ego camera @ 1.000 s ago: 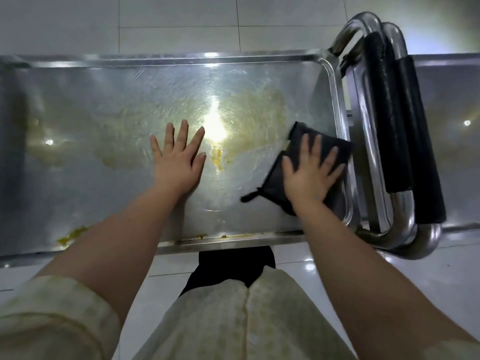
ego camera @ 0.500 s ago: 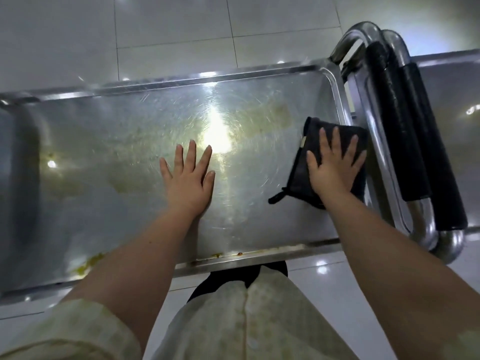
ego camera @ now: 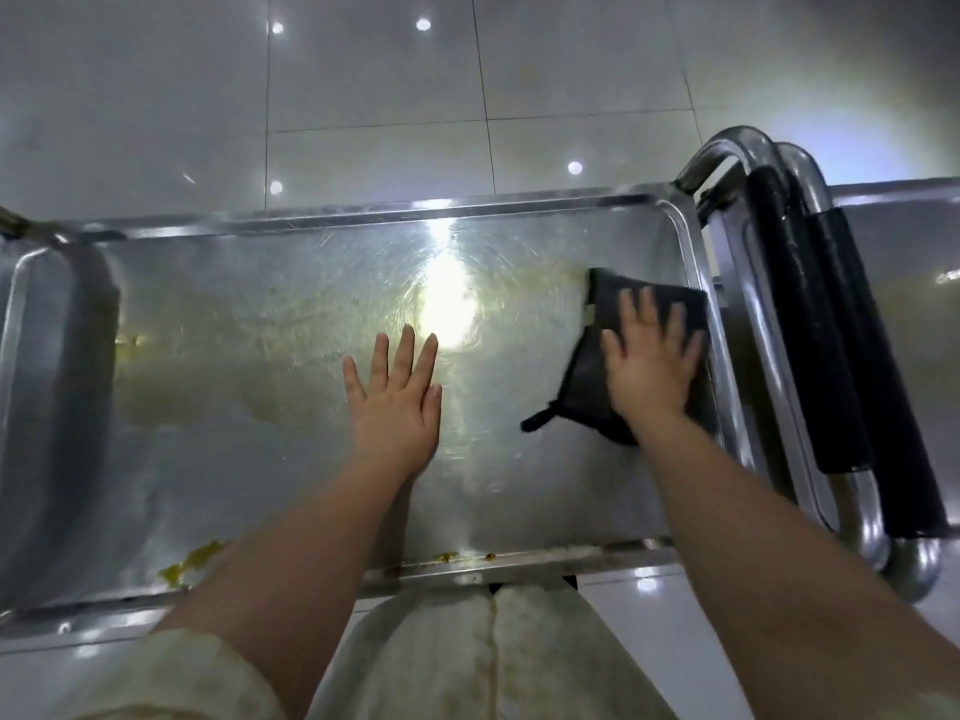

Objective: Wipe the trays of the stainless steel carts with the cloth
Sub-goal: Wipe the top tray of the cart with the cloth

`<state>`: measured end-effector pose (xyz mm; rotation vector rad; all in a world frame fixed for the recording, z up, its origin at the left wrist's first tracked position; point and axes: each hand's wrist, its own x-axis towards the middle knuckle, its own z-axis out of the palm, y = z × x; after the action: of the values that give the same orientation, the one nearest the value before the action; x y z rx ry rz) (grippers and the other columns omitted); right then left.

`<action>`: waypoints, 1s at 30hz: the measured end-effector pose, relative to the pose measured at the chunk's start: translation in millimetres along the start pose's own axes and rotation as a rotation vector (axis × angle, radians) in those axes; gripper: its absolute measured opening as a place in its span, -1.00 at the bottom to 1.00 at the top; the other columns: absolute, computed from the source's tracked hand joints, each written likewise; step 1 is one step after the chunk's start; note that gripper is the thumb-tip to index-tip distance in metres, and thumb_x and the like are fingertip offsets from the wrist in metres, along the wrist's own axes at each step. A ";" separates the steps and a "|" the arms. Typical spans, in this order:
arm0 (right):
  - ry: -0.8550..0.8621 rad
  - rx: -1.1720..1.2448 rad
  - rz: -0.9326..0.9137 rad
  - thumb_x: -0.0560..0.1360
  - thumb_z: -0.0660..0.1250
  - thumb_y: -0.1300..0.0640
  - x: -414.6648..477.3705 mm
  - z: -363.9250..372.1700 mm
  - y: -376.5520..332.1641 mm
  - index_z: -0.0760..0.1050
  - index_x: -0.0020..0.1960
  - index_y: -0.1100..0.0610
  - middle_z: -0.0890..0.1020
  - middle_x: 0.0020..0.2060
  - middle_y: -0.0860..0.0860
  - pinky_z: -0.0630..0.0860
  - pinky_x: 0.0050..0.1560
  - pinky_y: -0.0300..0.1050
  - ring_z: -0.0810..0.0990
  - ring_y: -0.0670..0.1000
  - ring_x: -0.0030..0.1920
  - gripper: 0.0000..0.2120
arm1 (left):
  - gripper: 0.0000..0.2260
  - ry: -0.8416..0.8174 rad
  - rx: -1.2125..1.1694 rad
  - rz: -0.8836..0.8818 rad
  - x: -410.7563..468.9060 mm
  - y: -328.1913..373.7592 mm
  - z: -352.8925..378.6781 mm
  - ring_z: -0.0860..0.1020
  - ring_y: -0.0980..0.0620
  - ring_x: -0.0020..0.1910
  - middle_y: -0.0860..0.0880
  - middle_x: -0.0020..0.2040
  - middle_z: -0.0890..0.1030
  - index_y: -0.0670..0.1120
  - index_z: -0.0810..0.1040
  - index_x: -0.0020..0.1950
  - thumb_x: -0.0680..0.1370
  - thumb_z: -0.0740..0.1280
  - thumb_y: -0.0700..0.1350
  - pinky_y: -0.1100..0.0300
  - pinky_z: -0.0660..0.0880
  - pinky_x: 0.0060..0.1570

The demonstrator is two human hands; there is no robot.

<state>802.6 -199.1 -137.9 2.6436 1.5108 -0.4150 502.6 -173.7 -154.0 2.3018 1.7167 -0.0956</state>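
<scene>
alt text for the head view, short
A person's right hand presses a dark cloth at the right end of a steel cart tray; the left hand rests flat mid-tray. Yellow residue sits near its front edge.

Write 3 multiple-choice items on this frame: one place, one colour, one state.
1. Where on the tray is the cloth?
A. Near its right end
B. At its left end
C. Hanging over its near rim

2. What colour is the cloth?
A. White
B. Dark, near black
C. Yellow

3. What is the left hand doing?
A. Gripping a cart handle
B. Resting flat on the tray with fingers straight
C. Pinching the cloth

Answers:
1. A, as the cloth lies under the right hand, close to the tray's right rim.
2. B, as it shows dark against the shiny steel.
3. B, as the palm is down on bare metal near the tray's middle, apart from the cloth.
</scene>
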 end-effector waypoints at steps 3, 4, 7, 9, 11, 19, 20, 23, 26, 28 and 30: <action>0.006 -0.028 0.174 0.62 -0.18 -0.23 7.0 -7.0 20.4 -0.16 0.59 -0.14 -0.06 0.59 -0.10 -0.18 0.49 0.33 -0.17 0.16 0.57 -0.43 | -0.49 0.009 0.014 0.000 -0.6 -2.2 2.2 -0.17 -0.08 0.58 0.04 0.62 -0.10 0.15 -0.13 0.60 0.64 -0.19 0.13 -0.28 -0.24 0.46; 0.002 -0.030 0.178 0.62 -0.19 -0.22 6.1 -5.2 8.6 -0.20 0.59 -0.13 -0.10 0.59 -0.10 -0.20 0.48 0.34 -0.19 0.19 0.56 -0.43 | -0.49 0.010 0.019 0.000 -0.9 -3.0 2.7 -0.17 -0.08 0.58 0.04 0.61 -0.11 0.15 -0.13 0.60 0.64 -0.20 0.13 -0.28 -0.24 0.46; -0.018 -0.060 -0.086 0.62 -0.23 -0.21 -6.5 7.4 -63.4 -0.29 0.57 -0.10 -0.23 0.57 -0.09 -0.32 0.47 0.30 -0.24 0.25 0.55 -0.43 | -0.49 -0.001 0.036 0.016 0.8 -5.0 1.8 -0.20 -0.08 0.58 0.04 0.60 -0.17 0.13 -0.14 0.60 0.63 -0.22 0.13 -0.28 -0.26 0.46; -0.045 -0.098 -0.367 0.63 -0.21 -0.21 -27.4 18.4 -117.7 -0.29 0.57 -0.09 -0.23 0.56 -0.10 -0.35 0.46 0.27 -0.24 0.25 0.55 -0.42 | -0.49 -0.012 0.032 0.017 1.5 -6.3 0.3 -0.19 -0.07 0.58 0.06 0.58 -0.19 0.10 -0.10 0.61 0.65 -0.17 0.11 -0.27 -0.26 0.46; -0.078 -0.141 -0.549 0.63 -0.18 -0.21 -40.8 21.3 -147.3 -0.23 0.58 -0.11 -0.16 0.58 -0.10 -0.34 0.47 0.26 -0.21 0.23 0.56 -0.43 | -0.49 -0.025 0.002 -0.005 1.2 -6.6 -1.1 -0.15 -0.07 0.58 0.06 0.59 -0.15 0.02 0.00 0.61 0.66 -0.08 0.07 -0.24 -0.25 0.48; 0.010 -0.042 -0.102 0.60 -0.10 -0.29 42.1 -11.8 -13.7 -0.10 0.58 -0.19 -0.02 0.59 -0.07 -0.15 0.52 0.24 -0.09 0.21 0.56 -0.42 | -0.48 -0.020 0.004 0.013 27.3 -26.4 -14.6 -0.17 -0.12 0.58 0.05 0.60 -0.13 0.16 -0.07 0.60 0.63 -0.13 0.19 -0.31 -0.24 0.45; 0.016 -0.037 -0.004 0.60 -0.13 -0.30 44.2 -16.3 4.4 -0.11 0.58 -0.18 -0.03 0.59 -0.06 -0.14 0.51 0.27 -0.11 0.21 0.56 -0.41 | -0.47 -0.013 0.014 0.021 27.9 -27.5 -14.3 -0.16 -0.12 0.58 0.05 0.60 -0.12 0.16 -0.06 0.60 0.62 -0.14 0.20 -0.32 -0.23 0.45; 0.019 -0.015 0.166 0.60 -0.18 -0.28 39.2 -16.1 0.0 -0.15 0.58 -0.17 -0.07 0.59 -0.07 -0.16 0.49 0.33 -0.16 0.23 0.56 -0.42 | -0.48 0.003 0.024 0.020 26.9 -29.4 -10.9 -0.15 -0.12 0.58 0.04 0.61 -0.09 0.17 -0.05 0.60 0.63 -0.15 0.20 -0.34 -0.20 0.45; -0.002 -0.006 -0.024 0.61 -0.10 -0.26 23.3 -2.7 -78.3 -0.17 0.58 -0.16 -0.11 0.59 -0.10 -0.24 0.47 0.34 -0.17 0.23 0.56 -0.41 | -0.47 -0.009 0.037 0.022 27.9 -30.9 -9.8 -0.16 -0.10 0.58 0.04 0.61 -0.11 0.17 -0.08 0.60 0.63 -0.17 0.20 -0.34 -0.18 0.45; -0.039 -0.052 -0.347 0.61 -0.05 -0.25 1.6 10.3 -140.2 -0.13 0.58 -0.17 -0.09 0.58 -0.11 -0.30 0.45 0.30 -0.16 0.23 0.56 -0.41 | -0.45 -0.012 0.038 0.013 28.2 -31.6 -10.7 -0.12 -0.09 0.59 0.04 0.61 -0.06 0.12 -0.02 0.61 0.62 -0.16 0.19 -0.32 -0.17 0.46; -0.084 -0.108 -0.584 0.62 -0.08 -0.25 -13.0 15.7 -176.8 -0.09 0.59 -0.18 -0.05 0.59 -0.11 -0.29 0.47 0.28 -0.14 0.20 0.57 -0.43 | -0.42 -0.011 0.027 -0.003 27.9 -30.9 -11.7 -0.06 -0.09 0.59 0.01 0.61 0.02 0.01 0.10 0.60 0.60 -0.14 0.17 -0.31 -0.14 0.47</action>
<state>642.3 -121.9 -136.5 2.0358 2.1873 -0.4493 480.3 -136.6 -154.0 2.3135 1.7246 -0.1328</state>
